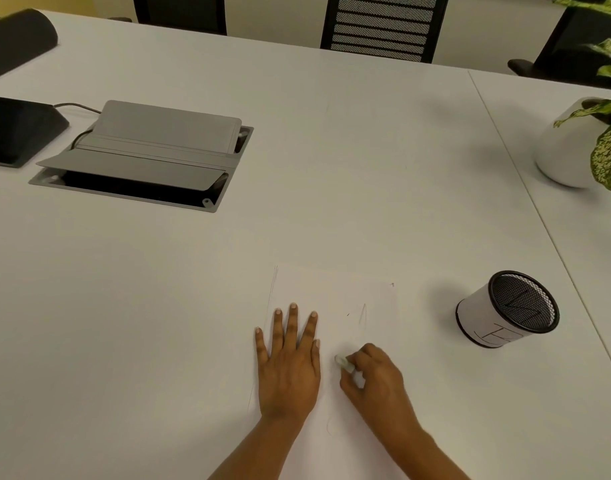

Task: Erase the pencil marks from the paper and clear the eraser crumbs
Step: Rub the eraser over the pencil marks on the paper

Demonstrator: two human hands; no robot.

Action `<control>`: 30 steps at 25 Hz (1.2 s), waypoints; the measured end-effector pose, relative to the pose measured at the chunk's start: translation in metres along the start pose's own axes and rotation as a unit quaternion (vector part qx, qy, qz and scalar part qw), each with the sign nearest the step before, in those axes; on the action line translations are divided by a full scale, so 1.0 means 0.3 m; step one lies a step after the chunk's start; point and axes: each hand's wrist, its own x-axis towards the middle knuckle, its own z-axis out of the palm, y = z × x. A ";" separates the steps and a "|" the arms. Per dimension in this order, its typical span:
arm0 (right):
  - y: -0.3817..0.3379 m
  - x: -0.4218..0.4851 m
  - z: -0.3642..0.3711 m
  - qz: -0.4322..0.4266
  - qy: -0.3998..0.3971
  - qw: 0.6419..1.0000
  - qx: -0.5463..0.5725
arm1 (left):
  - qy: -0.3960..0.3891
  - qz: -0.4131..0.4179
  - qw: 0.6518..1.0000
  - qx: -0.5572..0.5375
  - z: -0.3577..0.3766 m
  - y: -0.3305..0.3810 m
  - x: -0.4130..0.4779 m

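Head view, lower centre: left hand (287, 362) flat on the paper (335, 299), right hand (377, 379) pinching the eraser (342, 362); rubbing hard could crease the sheet if that palm lifts; faint marks (363, 315) above remain.

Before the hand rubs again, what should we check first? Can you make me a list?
1. Paper held down: the left hand lies with straight fingers on the paper. Ok.
2. Eraser held: the right hand pinches the eraser. Ok.
3. Eraser on the marks: the faint pencil marks lie farther up the sheet than the eraser. Not ok.
4. Crumbs to sweep away: too small to see. Cannot tell.
5. Room to rub: the mesh cup stands off the paper, on the right-hand side. Ok.
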 end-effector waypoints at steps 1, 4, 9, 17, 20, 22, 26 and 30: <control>0.021 0.027 -0.011 0.009 0.003 1.000 0.007 | -0.002 0.001 1.000 0.001 -0.002 0.001 -0.001; 0.089 0.147 -0.054 0.065 0.028 0.998 0.000 | -0.008 0.001 1.000 0.000 -0.006 0.000 -0.002; 0.091 0.246 -0.063 0.072 0.059 0.995 -0.033 | -0.015 -0.014 1.000 -0.006 -0.009 0.009 0.009; 0.070 0.163 -0.053 -0.015 -0.008 0.998 -0.055 | -0.008 -0.011 1.000 -0.003 -0.010 0.012 0.006; 0.113 0.269 -0.069 0.020 0.024 0.998 -0.063 | -0.011 -0.009 1.000 -0.001 -0.008 0.007 0.005; 0.124 0.320 -0.069 0.038 0.050 0.996 -0.062 | -0.016 -0.010 1.000 -0.003 -0.013 0.008 0.006; 0.110 0.312 -0.055 0.027 0.058 0.995 -0.080 | -0.020 -0.013 1.000 -0.005 -0.013 0.012 0.010; 0.060 0.187 -0.025 -0.045 -0.001 0.994 -0.098 | -0.024 -0.013 1.000 -0.008 -0.015 0.011 0.010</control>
